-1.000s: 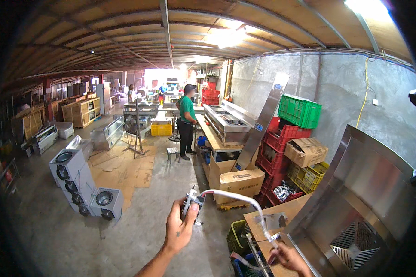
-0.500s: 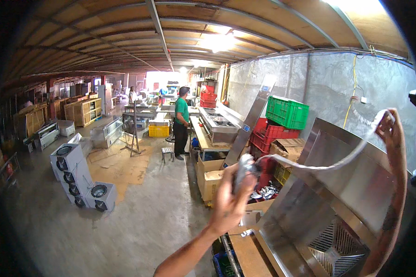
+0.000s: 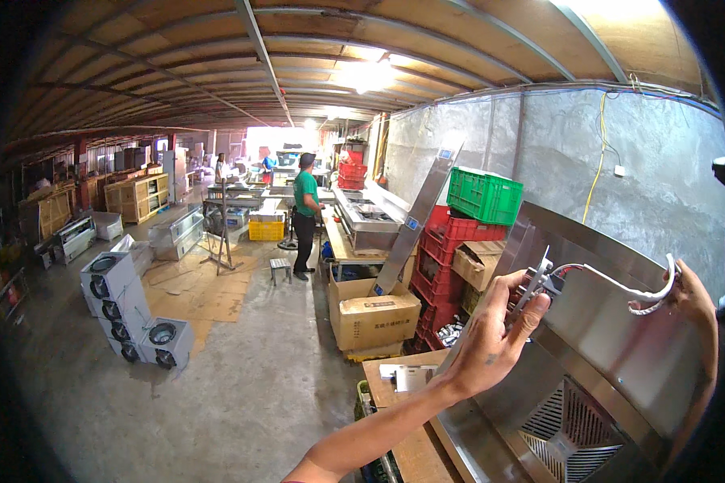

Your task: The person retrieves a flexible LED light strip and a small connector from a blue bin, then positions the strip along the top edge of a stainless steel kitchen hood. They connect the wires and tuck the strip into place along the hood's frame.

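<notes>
My left hand (image 3: pixel 487 346) is closed around a small metal and black electrical part (image 3: pixel 537 283), thumb on its near side. Thin red and dark wires leave this part and run into a white sleeved cable (image 3: pixel 612 280). The cable's other stretch is curled at my right hand (image 3: pixel 691 296), whose fingers pinch it by the bend. Both hands are held up in front of a large stainless steel housing (image 3: pixel 592 330) with a slatted square vent (image 3: pixel 572 435) low on it. Part of the electrical piece is hidden behind my left fingers.
A wooden bench (image 3: pixel 387 378) runs beside the housing. Behind it stand cardboard boxes (image 3: pixel 377 322), red crates (image 3: pixel 435 266) and a green crate (image 3: pixel 485 196). A long metal panel (image 3: pixel 419 217) leans there. A co-worker in a green shirt (image 3: pixel 304 189) stands farther off; grey fan units (image 3: pixel 121 298) sit at left.
My left hand has moved right with the electrical part, closer to my right hand. My right hand has come down, and the cable between them is shorter and more bent. The view has shifted right.
</notes>
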Action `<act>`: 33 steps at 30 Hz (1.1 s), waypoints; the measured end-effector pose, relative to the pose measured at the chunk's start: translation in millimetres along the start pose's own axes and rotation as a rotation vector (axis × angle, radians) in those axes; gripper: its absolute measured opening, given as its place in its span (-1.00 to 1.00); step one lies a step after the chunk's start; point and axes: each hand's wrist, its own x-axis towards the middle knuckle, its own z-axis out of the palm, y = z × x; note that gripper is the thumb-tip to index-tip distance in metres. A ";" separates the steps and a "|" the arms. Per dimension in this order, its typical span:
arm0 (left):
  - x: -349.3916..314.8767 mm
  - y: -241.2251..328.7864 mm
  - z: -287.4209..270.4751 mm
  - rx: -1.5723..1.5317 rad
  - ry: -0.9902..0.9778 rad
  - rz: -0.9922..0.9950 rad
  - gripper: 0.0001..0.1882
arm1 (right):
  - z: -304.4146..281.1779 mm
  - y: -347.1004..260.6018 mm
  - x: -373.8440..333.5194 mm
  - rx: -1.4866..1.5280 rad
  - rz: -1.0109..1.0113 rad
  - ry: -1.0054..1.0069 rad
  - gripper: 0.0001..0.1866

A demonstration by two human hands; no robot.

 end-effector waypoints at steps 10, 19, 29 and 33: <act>23.5 -16.2 9.0 -0.099 -0.054 -0.005 -0.45 | 18.8 -7.4 9.0 0.514 -0.201 0.437 -0.83; 24.8 -36.3 18.4 -0.178 -0.115 0.016 -0.41 | -27.0 36.4 23.4 0.011 -0.121 0.303 -0.82; 29.7 -42.7 43.3 -0.177 -0.169 0.026 -0.40 | -62.3 70.2 37.4 -0.342 -0.155 0.181 -0.81; 34.4 -45.6 46.5 -0.148 -0.159 0.013 -0.40 | -67.8 82.5 43.5 -0.402 -0.188 0.154 -0.80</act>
